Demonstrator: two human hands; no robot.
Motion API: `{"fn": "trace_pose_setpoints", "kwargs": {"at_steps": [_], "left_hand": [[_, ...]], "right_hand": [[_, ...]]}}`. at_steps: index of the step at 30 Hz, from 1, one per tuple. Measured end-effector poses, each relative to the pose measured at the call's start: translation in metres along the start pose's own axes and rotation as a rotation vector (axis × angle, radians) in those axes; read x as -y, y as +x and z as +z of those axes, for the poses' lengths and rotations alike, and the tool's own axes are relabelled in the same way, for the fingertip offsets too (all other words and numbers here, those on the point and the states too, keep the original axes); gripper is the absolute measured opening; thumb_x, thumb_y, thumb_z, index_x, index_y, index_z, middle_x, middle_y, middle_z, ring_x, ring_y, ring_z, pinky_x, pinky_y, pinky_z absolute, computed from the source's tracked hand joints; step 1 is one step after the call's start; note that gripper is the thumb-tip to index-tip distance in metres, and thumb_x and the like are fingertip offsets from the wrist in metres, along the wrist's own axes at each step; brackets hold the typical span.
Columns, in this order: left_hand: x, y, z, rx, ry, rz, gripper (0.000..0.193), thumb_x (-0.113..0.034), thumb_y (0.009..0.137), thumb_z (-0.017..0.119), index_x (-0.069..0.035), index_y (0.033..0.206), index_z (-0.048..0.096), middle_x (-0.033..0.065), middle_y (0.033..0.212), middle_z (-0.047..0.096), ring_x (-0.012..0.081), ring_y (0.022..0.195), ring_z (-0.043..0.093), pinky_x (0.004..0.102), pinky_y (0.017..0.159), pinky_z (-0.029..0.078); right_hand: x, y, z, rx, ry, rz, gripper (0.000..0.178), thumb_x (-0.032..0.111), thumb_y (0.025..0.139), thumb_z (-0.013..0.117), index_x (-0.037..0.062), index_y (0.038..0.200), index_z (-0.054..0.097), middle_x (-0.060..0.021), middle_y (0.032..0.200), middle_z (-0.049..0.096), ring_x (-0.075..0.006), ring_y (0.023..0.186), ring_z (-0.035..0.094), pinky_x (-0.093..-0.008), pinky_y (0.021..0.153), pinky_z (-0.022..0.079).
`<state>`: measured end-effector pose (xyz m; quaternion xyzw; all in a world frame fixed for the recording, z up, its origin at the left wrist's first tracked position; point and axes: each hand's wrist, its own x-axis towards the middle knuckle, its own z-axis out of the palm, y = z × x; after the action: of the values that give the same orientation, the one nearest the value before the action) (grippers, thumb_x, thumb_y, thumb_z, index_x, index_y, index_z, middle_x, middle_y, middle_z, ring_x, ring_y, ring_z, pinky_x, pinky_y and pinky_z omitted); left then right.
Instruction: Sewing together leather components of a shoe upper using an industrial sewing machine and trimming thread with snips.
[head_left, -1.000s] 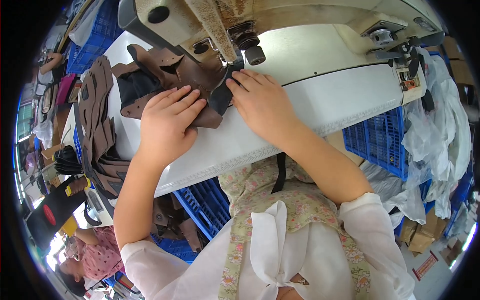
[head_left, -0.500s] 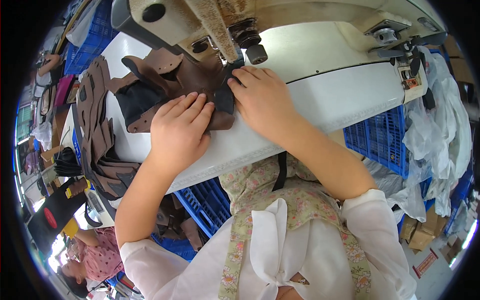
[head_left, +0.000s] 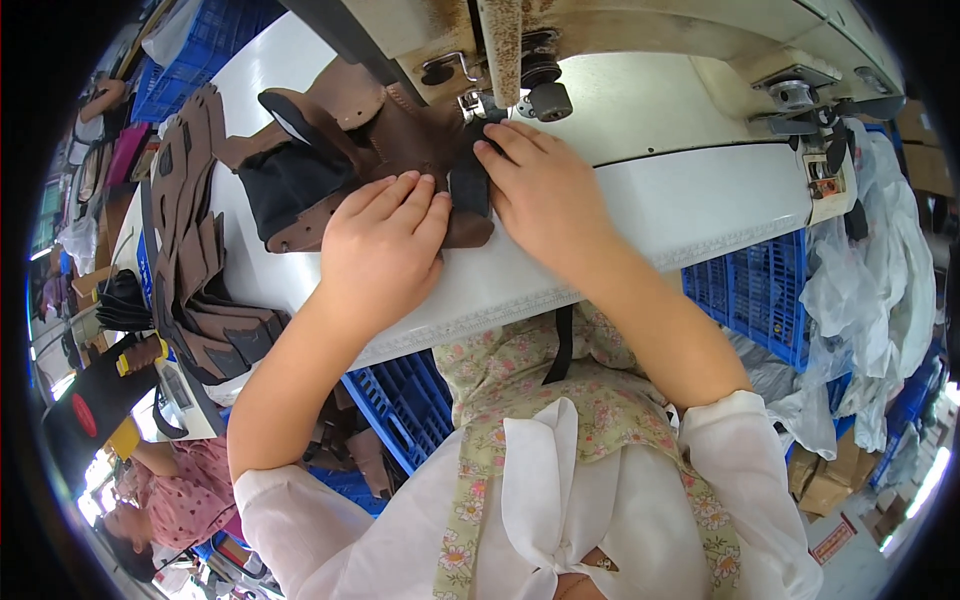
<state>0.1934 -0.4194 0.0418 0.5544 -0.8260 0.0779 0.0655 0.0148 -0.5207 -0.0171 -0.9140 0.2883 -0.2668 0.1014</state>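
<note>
A brown leather shoe upper (head_left: 405, 140) with black lining lies under the head of a sewing machine (head_left: 590, 25), its edge at the presser foot (head_left: 475, 103). My left hand (head_left: 385, 235) rests on its near part, fingers stretched out flat and side by side. My right hand (head_left: 545, 190) lies at its right edge, just in front of the presser foot. Its outstretched fingertips press on a black strip (head_left: 468, 188) of the piece. The right thumb is mostly hidden below the hand. The stitching point is partly covered by the machine head.
A stack of brown cut pieces (head_left: 185, 230) lies on the left of the white table (head_left: 680, 190). Blue crates (head_left: 750, 290) stand below the table edge, with clear plastic bags (head_left: 860, 290) at the right. A co-worker in pink (head_left: 195, 490) is at the lower left.
The table, machine and hands appear slightly shifted in the picture. Both hands stay on the shoe upper, which has turned a little and remains at the presser foot.
</note>
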Motion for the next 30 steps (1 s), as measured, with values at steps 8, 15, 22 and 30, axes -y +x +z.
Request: {"fn": "trace_pose_setpoints", "kwargs": {"at_steps": [8, 15, 22, 30], "left_hand": [[-0.007, 0.008, 0.003, -0.043, 0.012, 0.014, 0.043, -0.014, 0.062, 0.066, 0.003, 0.101, 0.069, 0.0188, 0.108, 0.070, 0.0281, 0.106, 0.067, 0.0397, 0.097, 0.050], [-0.011, 0.010, 0.008, -0.033, 0.041, -0.017, 0.048, -0.012, 0.059, 0.066, 0.000, 0.105, 0.070, 0.0159, 0.112, 0.070, 0.0274, 0.108, 0.066, 0.0404, 0.097, 0.050], [-0.022, 0.017, 0.009, -0.046, 0.057, -0.061, 0.045, -0.011, 0.061, 0.065, 0.000, 0.105, 0.070, 0.0153, 0.110, 0.071, 0.0272, 0.107, 0.067, 0.0403, 0.097, 0.050], [-0.032, 0.018, 0.008, 0.015, 0.065, -0.121, 0.050, -0.011, 0.062, 0.066, 0.000, 0.111, 0.068, 0.0157, 0.115, 0.069, 0.0261, 0.113, 0.064, 0.0409, 0.100, 0.048]], "right_hand": [[-0.006, 0.010, -0.012, 0.050, 0.143, 0.041, 0.033, 0.006, 0.077, 0.066, 0.0039, 0.109, 0.070, -0.0100, 0.116, 0.064, -0.0285, 0.110, 0.060, -0.0405, 0.091, 0.048], [-0.003, 0.002, -0.009, 0.040, 0.056, -0.032, 0.037, 0.006, 0.074, 0.067, 0.0046, 0.111, 0.069, -0.0076, 0.117, 0.063, -0.0259, 0.114, 0.058, -0.0409, 0.098, 0.044], [-0.014, 0.002, -0.007, 0.008, 0.053, -0.063, 0.037, 0.007, 0.071, 0.070, 0.0019, 0.109, 0.069, -0.0088, 0.114, 0.065, -0.0252, 0.113, 0.059, -0.0393, 0.098, 0.045], [-0.025, 0.003, -0.008, 0.057, 0.148, -0.081, 0.038, 0.005, 0.077, 0.066, 0.0057, 0.115, 0.068, -0.0082, 0.121, 0.063, -0.0270, 0.117, 0.058, -0.0392, 0.096, 0.048]]}}
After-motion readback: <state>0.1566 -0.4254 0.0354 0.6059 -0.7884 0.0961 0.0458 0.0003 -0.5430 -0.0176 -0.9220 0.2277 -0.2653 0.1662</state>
